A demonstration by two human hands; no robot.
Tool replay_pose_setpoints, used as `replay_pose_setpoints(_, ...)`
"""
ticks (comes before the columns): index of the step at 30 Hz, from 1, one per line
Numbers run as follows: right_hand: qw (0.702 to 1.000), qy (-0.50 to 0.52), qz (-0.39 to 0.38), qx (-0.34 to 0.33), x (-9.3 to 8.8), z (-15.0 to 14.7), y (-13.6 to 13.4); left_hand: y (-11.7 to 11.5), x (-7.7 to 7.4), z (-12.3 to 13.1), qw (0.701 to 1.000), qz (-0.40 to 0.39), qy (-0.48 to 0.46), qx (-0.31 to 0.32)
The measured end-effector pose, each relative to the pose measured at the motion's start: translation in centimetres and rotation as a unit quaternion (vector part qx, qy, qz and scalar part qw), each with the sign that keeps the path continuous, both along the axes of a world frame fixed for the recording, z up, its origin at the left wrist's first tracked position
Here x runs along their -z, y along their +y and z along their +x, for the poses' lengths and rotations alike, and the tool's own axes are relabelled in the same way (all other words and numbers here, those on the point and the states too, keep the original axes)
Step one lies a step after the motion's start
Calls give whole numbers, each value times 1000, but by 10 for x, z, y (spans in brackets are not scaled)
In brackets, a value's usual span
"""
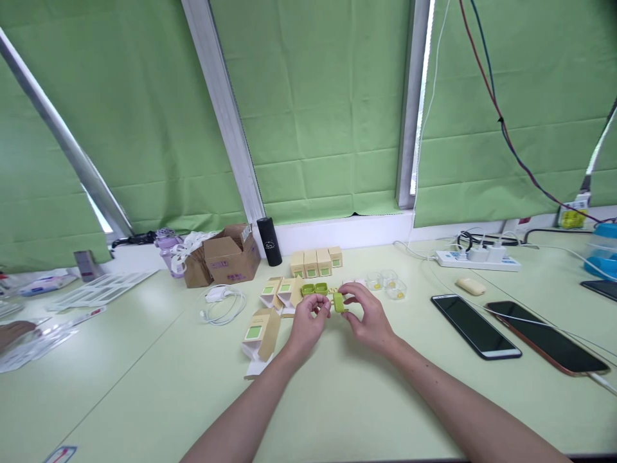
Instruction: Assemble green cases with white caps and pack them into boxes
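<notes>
I am gripping a green case (pixel 339 303) between the thumb and fingers of my right hand (pixel 370 319), at the middle of the group of things in front of me. My left hand (pixel 307 323) is drawing its fingertips close together just beside the case; I cannot tell whether they are touching it or pinching something small. The two hands are facing each other, near but apart.

Just beyond my left hand, two green trays (pixel 321 289) are sitting side by side on the table (pixel 337 405). Clear cups (pixel 396 290) are standing beyond my right hand, some showing yellow inside. Farther back, four boxes (pixel 311 263) are standing in a row, and left of my hands three opened boxes (pixel 255 331) are spreading their flaps. A charger (pixel 218 294) is lying farther left with its cable coiling, in front of a carton (pixel 234 257). Two phones (pixel 476 326) are lying face up on the right.
</notes>
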State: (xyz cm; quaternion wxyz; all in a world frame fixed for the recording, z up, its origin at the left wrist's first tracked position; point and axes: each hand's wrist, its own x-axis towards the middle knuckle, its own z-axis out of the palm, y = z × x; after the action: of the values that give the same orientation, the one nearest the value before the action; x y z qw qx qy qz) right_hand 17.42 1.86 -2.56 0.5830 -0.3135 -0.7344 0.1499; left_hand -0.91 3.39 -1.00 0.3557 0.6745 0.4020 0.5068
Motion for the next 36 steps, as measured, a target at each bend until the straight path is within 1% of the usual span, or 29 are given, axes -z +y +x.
replay_pose_setpoints(13,1000,5,-6,-2,0,0,0,1,2,0,1000,-7,-3,-8)
replay_pose_setpoints(36,1000,9,-10,-2,-2,1,-1,-1,-2,0,1000,1,-1,-3)
